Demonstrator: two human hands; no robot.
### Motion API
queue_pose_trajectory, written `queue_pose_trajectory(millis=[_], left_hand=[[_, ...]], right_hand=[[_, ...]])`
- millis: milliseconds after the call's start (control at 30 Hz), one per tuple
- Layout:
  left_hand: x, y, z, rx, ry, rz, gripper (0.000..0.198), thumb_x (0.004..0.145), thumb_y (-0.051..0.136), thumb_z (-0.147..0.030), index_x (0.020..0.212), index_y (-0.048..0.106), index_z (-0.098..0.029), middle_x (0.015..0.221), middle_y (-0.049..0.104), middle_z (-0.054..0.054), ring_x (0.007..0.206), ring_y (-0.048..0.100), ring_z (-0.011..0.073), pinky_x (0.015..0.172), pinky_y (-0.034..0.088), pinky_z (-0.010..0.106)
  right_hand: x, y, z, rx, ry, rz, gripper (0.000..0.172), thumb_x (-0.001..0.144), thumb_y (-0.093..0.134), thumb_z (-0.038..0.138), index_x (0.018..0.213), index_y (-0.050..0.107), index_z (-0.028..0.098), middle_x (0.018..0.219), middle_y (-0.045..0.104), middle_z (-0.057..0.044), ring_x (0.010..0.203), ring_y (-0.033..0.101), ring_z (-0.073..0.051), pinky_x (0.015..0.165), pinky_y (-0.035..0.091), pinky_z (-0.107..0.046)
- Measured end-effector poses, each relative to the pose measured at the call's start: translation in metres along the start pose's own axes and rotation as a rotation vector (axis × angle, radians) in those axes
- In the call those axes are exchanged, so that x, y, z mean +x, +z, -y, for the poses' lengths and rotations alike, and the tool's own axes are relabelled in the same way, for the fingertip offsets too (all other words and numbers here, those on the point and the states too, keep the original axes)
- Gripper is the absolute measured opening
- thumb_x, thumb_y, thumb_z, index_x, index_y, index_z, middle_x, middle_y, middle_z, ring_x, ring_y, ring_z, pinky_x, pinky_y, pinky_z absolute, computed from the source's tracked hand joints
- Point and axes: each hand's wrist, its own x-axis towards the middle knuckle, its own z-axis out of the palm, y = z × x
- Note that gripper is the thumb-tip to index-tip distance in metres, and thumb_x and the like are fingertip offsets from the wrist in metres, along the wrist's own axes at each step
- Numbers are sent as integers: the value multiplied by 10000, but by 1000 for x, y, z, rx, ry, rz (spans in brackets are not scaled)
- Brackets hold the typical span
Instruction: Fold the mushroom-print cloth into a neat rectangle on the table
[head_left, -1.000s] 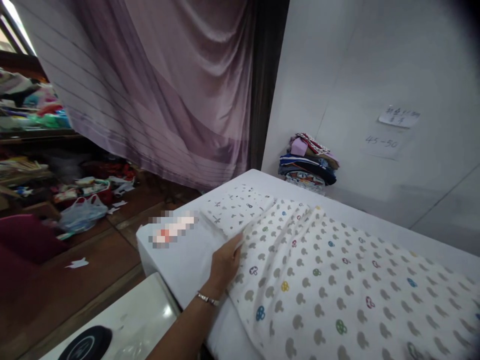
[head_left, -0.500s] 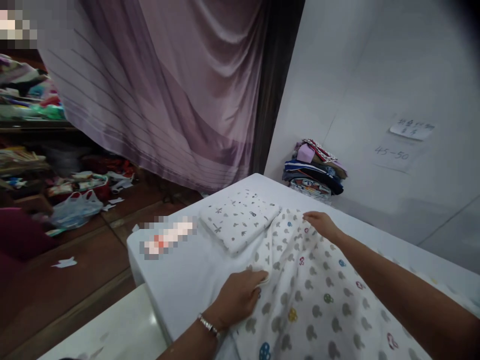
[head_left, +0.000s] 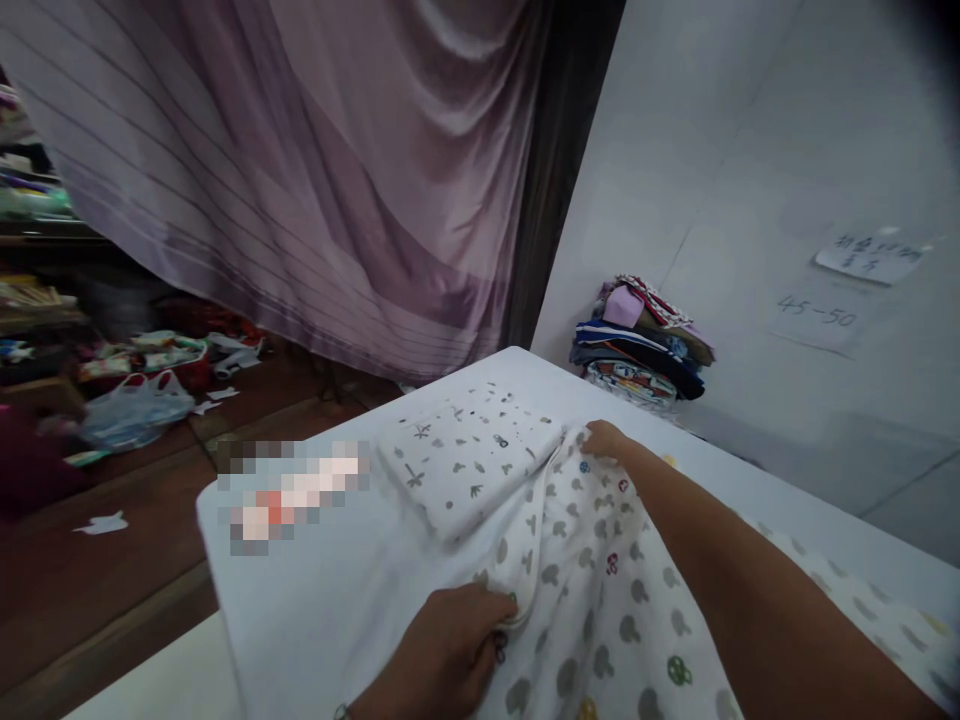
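A white cloth printed with grey and coloured mushrooms (head_left: 600, 620) lies spread on the white table (head_left: 352, 600). My left hand (head_left: 442, 655) is closed on the cloth's near corner at the bottom of the view. My right hand (head_left: 611, 442) reaches across and pinches the cloth's far corner, its fingers curled into the fabric. Just left of that corner lies a folded white cloth with small grey prints (head_left: 469, 455), flat on the table.
A stack of folded coloured clothes (head_left: 641, 340) sits against the white wall at the table's back. A purple curtain (head_left: 315, 170) hangs behind. Bags and clutter (head_left: 135, 395) lie on the wooden floor at left. A paper note (head_left: 870, 255) is stuck on the wall.
My right arm came into view and took the cloth's far corner. My left hand slid toward me along the edge and closed on the near corner. The view shifted closer.
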Motion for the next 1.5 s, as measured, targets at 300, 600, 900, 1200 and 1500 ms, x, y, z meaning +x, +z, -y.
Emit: queue_pose_trajectory(millis=[300, 600, 900, 1200, 1500], left_hand=[[-2, 7, 11, 79, 23, -16, 353, 770, 427, -134, 1076, 552, -258, 948, 672, 17, 844, 630, 165, 738, 494, 276], [5, 4, 10, 118, 49, -96, 326, 754, 435, -144, 1014, 605, -244, 953, 692, 5, 848, 655, 149, 738, 522, 243], [5, 4, 7, 139, 31, -144, 328, 748, 430, -136, 1007, 612, -220, 948, 696, 10, 855, 657, 146, 746, 526, 248], [3, -15, 14, -101, -256, -546, 275, 782, 438, -208, 979, 630, -201, 954, 688, 30, 880, 641, 164, 822, 512, 286], [12, -56, 46, -509, -836, -1191, 303, 739, 556, -325, 1005, 606, -189, 975, 658, 23, 899, 591, 178, 787, 471, 283]], right_hand=[[-166, -45, -30, -11, -234, -248, 189, 727, 500, 233, 905, 558, 204, 1169, 565, -122, 1126, 477, -253, 959, 361, -420], [-244, -75, -42, 153, 274, -131, 272, 789, 411, 366, 932, 605, 241, 982, 658, -59, 903, 614, -226, 791, 476, -358], [-208, -61, -45, 154, 739, -84, 476, 673, 605, 494, 993, 570, 144, 1070, 615, -203, 1034, 573, -340, 806, 454, -440], [-180, -94, -41, 827, 511, -7, 160, 729, 584, 369, 797, 544, 231, 850, 678, -44, 783, 658, -191, 683, 572, -330], [-15, -135, 38, 1299, 299, -156, 80, 868, 453, 153, 834, 517, 186, 800, 624, -10, 729, 616, -123, 678, 570, -291]])
